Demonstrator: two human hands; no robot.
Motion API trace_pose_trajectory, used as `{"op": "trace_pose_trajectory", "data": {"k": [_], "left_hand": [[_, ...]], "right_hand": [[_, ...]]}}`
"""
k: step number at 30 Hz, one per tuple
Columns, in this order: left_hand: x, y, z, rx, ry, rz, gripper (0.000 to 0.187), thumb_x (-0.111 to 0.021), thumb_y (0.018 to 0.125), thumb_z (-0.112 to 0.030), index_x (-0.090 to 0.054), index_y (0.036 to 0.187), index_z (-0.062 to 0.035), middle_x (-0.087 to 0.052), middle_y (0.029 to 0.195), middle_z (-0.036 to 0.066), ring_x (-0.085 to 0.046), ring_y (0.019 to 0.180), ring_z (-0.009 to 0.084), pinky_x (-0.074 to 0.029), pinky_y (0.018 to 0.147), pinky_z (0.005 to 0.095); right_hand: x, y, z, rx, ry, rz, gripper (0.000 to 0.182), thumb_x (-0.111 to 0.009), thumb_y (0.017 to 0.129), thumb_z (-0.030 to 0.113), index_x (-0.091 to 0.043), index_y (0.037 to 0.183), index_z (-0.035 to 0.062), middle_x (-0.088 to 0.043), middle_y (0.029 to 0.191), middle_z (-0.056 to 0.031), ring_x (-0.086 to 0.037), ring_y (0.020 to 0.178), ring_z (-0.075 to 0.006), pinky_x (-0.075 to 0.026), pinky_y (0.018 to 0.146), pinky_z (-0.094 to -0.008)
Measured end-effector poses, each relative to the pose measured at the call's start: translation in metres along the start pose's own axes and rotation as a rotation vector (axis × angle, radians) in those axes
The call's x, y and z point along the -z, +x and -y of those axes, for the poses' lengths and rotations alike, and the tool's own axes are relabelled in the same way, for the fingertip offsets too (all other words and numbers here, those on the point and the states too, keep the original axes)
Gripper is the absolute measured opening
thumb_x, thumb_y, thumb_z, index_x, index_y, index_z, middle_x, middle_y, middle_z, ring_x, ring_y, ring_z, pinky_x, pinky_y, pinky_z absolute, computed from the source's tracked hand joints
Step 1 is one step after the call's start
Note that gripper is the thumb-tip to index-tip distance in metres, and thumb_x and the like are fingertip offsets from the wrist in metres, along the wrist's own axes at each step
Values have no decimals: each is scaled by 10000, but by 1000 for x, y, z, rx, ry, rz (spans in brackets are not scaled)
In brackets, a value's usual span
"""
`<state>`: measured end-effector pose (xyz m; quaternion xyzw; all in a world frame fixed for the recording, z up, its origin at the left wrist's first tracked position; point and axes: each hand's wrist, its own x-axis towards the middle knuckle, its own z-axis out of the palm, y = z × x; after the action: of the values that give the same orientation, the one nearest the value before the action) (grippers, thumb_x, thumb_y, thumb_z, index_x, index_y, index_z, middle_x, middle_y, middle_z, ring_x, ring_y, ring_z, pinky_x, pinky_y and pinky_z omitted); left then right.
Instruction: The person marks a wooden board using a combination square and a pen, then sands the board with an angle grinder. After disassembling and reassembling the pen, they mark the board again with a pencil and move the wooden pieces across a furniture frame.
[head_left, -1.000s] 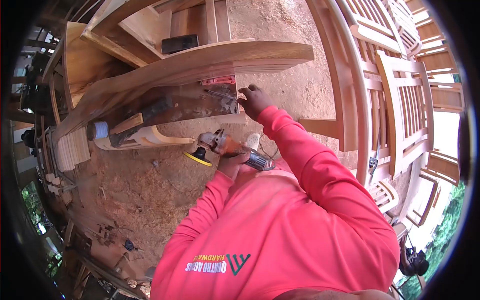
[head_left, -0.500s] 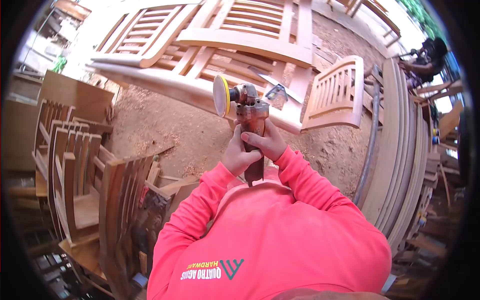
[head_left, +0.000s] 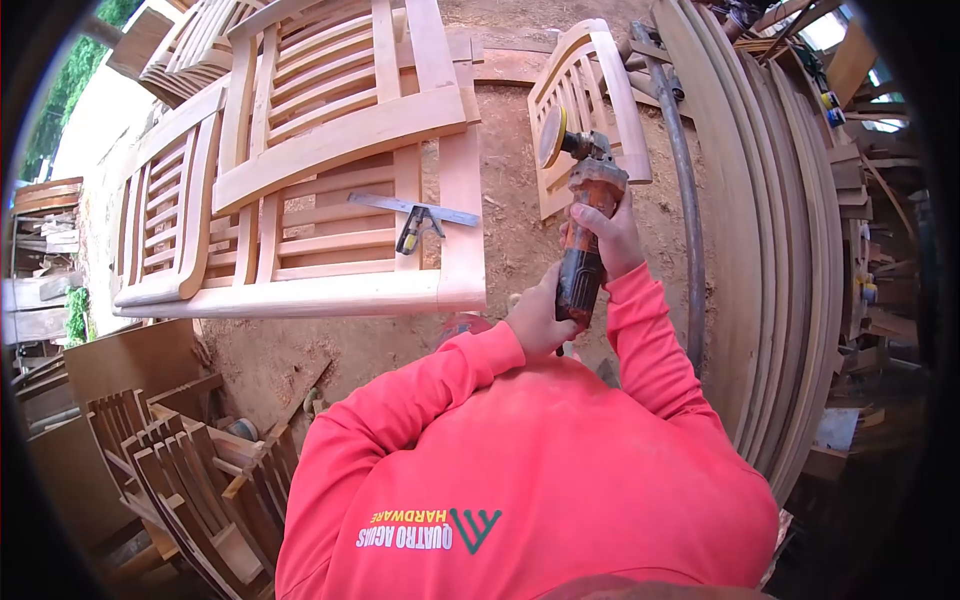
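Observation:
An orange and black angle grinder [head_left: 582,250] with a round yellow-edged sanding disc [head_left: 551,137] is held up in front of my chest. My right hand [head_left: 612,232] wraps round its upper body just below the metal head. Lower down, my left hand [head_left: 540,313] grips the black rear end of the handle. The disc points up and left, apart from any wood. Behind it stands a small curved slatted wooden panel [head_left: 622,100]. To the left lies a larger slatted wooden frame [head_left: 310,300], with a combination square [head_left: 415,218] resting on it.
Long planks [head_left: 765,250] are stacked along the right, with a metal pipe [head_left: 690,220] beside them. Slatted wooden chair parts [head_left: 190,480] crowd the lower left. Wood shavings cover the dirt ground [head_left: 370,345].
My view has turned toward the right. The grinder has moved right within view, and my left hand has slid down to its rear end while the right hand stays near the head.

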<state>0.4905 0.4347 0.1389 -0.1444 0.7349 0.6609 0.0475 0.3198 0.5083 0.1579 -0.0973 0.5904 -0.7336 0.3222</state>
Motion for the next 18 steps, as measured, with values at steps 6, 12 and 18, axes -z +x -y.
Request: {"op": "trace_pose_trajectory", "data": {"k": [6,12,18], "left_hand": [[44,20,2,-30,99,95,943,-817,830,-177,-229,1537,32,-729,1029,188,-749,884,277,-592,839,389],[188,68,16,43,200,4,407,-757,918,-220,-690,1232,30,-779,1013,154,-753,901,182,-588,819,309],[356,171,82,-33,937,-886,412,-671,944,-357,-674,1279,-118,-657,1337,133,-633,1217,303,-503,1015,454]], "right_hand": [[-13,48,-14,-115,-69,39,752,-789,789,94,-314,1371,49,-587,1000,-145,-684,684,-246,-618,604,-403],[-14,94,-8,-306,1,128,657,-780,818,136,-379,1330,48,-625,950,-136,-692,685,-241,-619,606,-410],[-24,145,-26,-371,-52,172,692,-789,820,117,-361,1361,72,-597,999,-133,-692,683,-244,-621,612,-411]]}}
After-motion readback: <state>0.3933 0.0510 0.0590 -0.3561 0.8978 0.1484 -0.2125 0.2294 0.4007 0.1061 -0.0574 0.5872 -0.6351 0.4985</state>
